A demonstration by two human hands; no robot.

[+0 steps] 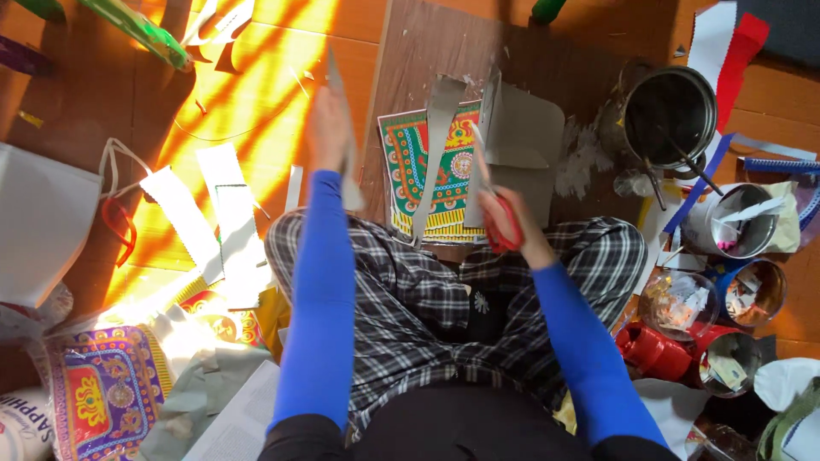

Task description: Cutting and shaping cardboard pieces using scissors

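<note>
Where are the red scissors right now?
In the head view, the red scissors are in the person's right hand, right of centre, above the checked lap and just below the grey card.

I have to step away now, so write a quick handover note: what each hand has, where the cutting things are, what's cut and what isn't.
Left hand: raised, holding a narrow grey card strip; motion blur hides the grip.
Right hand: shut on red-handled scissors, blades pointing up at the grey card sheet.
The patterned printed card lies on the brown board ahead of the knees, with a long grey offcut across it.
Done: several white strips lie cut on the floor to the left.
Left: the grey sheet is still largely whole; more patterned prints lie uncut at lower left.
</note>
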